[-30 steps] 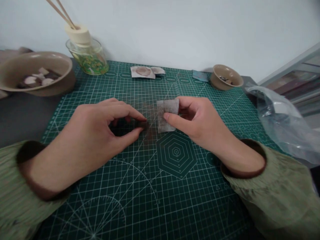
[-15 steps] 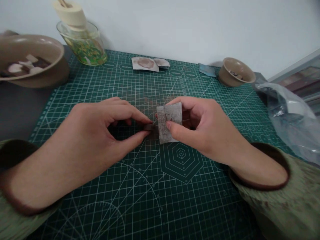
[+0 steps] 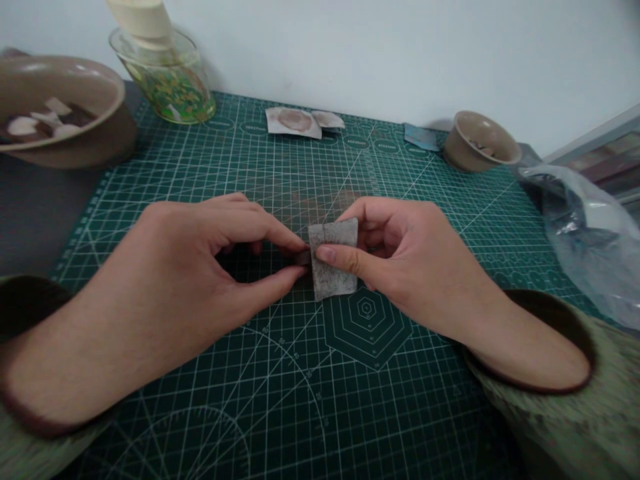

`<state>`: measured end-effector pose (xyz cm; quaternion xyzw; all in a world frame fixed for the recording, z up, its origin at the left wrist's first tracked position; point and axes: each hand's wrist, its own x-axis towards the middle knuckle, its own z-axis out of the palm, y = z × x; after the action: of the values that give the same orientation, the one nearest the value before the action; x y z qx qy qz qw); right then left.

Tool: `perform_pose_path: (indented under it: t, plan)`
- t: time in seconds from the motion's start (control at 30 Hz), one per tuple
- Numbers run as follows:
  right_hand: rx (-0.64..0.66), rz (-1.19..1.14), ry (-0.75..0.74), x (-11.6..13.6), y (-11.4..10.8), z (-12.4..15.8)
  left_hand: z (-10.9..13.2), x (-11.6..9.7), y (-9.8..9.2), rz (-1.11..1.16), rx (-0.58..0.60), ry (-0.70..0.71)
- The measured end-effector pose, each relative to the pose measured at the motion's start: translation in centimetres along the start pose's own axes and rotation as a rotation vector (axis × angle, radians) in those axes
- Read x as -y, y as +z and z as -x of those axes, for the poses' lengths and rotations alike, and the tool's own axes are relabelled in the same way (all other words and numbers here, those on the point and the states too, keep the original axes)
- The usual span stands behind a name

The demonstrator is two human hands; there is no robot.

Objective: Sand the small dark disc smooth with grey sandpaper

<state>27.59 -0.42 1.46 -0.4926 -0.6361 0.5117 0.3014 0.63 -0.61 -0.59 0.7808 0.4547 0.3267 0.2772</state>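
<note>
Small dark piece [image 3: 303, 258] met folded grey sandpaper [image 3: 336, 279] between two hands

Nearest, green sleeves [image 3: 565, 427] framed the lower corners. The left hand [image 3: 200, 247] had thumb and forefinger pinched on the piece, which lay mostly hidden between the fingertips. The right hand [image 3: 400, 247] gripped the sandpaper, thumb on the near face and fingers behind. The piece's end reached the sheet's left edge; whether it touched the rough surface could not be told. Both were over the middle of the green cutting mat [image 3: 280, 167].

The step in hand seemed to be smoothing the piece by rubbing. The next move probably called for a firm left pinch and light, even pressure from the right thumb, with fingertips clear of the grit.

Brownish dust [image 3: 345, 198] marked the mat just beyond. Farther off, a clear plastic bag [image 3: 590, 247] lay to the right, and a large brown bowl [image 3: 90, 147] of small pieces stood on the dark counter [image 3: 30, 220] to the left. Along the white wall [image 3: 320, 53] were a glass jar [image 3: 170, 93], brown-stained pale sheets [image 3: 295, 122], a blue sheet [image 3: 421, 137] and a smaller bowl [image 3: 460, 148].
</note>
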Motion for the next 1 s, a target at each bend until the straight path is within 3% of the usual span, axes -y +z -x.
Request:
perform_pose_path:
  t: [0.17, 1.0]
  plan:
    - [-0.012, 0.072, -0.026, 0.35, 0.24, -0.13, 0.09, 0.22, 0.17, -0.007, 0.011, -0.014]
    - [0.032, 0.002, 0.041, 0.76, 0.05, 0.04, 0.22, 0.39, -0.01, 0.039, -0.015, -0.002]
